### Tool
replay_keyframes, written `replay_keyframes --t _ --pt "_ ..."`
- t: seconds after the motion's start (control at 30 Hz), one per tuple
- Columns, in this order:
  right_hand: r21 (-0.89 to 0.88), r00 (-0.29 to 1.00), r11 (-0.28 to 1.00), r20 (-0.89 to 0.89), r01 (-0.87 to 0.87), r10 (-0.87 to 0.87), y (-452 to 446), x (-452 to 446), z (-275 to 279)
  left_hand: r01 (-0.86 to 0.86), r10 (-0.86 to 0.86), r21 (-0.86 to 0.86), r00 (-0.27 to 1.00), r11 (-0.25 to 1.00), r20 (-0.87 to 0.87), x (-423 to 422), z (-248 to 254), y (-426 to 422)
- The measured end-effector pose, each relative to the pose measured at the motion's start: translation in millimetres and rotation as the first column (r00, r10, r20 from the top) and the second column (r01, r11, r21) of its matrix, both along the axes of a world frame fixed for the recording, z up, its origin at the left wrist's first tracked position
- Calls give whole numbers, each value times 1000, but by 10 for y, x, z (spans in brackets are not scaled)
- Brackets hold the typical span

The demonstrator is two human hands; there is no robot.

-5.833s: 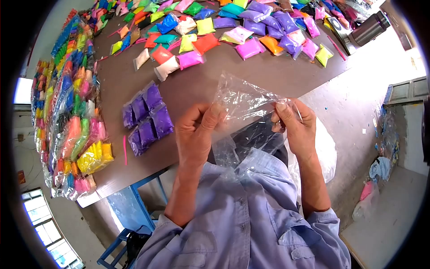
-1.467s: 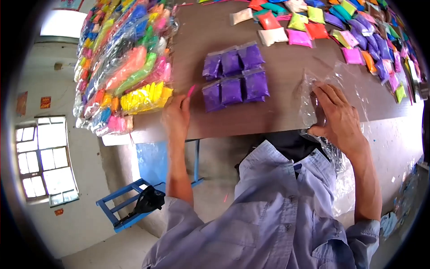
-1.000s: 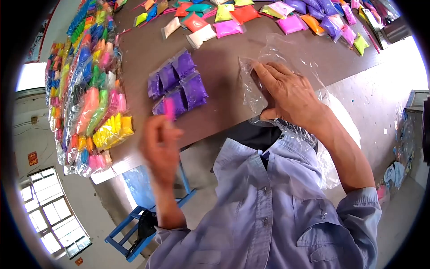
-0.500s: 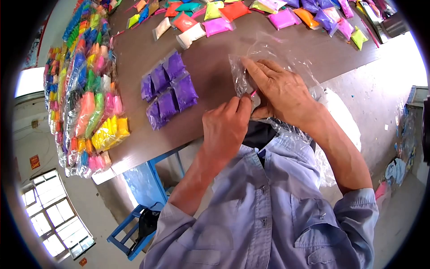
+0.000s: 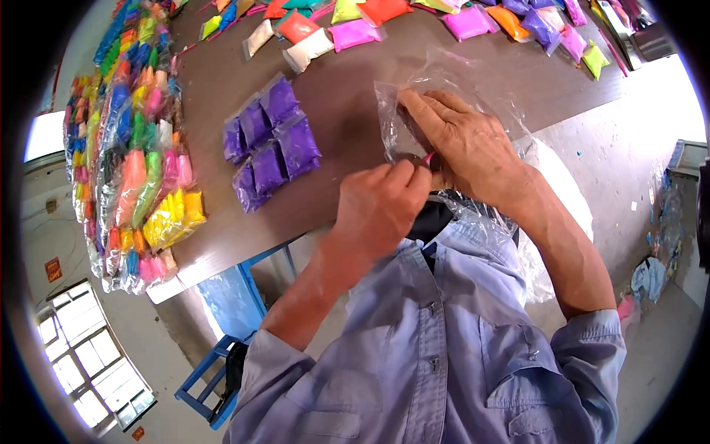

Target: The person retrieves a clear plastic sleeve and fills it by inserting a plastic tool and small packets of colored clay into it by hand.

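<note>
A clear plastic bag [image 5: 390, 126] lies at the table's near edge, partly under my right hand [image 5: 473, 144]. That hand rests on it with the fingers bent over the film, the thumb side hidden behind my left hand. My left hand [image 5: 384, 196] is closed around a pink stick [image 5: 429, 157], whose tip shows between the two hands at the bag. Left of the hands, several purple packets [image 5: 270, 140] lie in two rows on the brown table [image 5: 347, 96].
Bundles of colourful bagged packets [image 5: 133, 170] cover the table's left side, with yellow ones [image 5: 176, 216] in front. Loose coloured packets [image 5: 355, 33] lie along the back. A dark cylinder [image 5: 654, 41] stands at the back right. A blue stool [image 5: 214, 377] is below left.
My left hand has carried the pink stick from the table's left side over to the bag beside my right hand. Earlier both hands held the bag up; now it lies on the table.
</note>
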State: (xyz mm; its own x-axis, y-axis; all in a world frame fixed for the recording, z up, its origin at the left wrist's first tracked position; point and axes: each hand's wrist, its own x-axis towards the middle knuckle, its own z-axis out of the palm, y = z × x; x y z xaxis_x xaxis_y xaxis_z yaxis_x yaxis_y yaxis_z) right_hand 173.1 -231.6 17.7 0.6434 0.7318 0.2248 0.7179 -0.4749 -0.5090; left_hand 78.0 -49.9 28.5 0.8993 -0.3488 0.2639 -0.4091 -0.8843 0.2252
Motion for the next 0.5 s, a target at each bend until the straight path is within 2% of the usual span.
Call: replay_keyframes --t 0.07,0.13,0.2,0.27,0.37,0.5 --pt "4 1000 1000 13 -4 4 -7 2 1 23 -23 -1 1000 1000 -6 2 -8 -1" --pt "10 999 1000 29 -13 13 3 -16 29 -92 93 47 996 995 -15 93 -9 117" --pt "-41 1000 999 -21 11 -12 16 -23 77 -91 91 32 996 995 -15 93 17 99" --pt "-15 1000 1000 1 8 -8 8 -18 56 -4 0 -60 997 998 -73 45 68 38" --pt "5 1000 1000 -1 6 -6 3 -12 10 -37 39 32 997 999 -68 88 85 73" --pt "-7 999 1000 31 15 -15 7 -19 21 -54 53 -3 995 999 -79 131 70 100"
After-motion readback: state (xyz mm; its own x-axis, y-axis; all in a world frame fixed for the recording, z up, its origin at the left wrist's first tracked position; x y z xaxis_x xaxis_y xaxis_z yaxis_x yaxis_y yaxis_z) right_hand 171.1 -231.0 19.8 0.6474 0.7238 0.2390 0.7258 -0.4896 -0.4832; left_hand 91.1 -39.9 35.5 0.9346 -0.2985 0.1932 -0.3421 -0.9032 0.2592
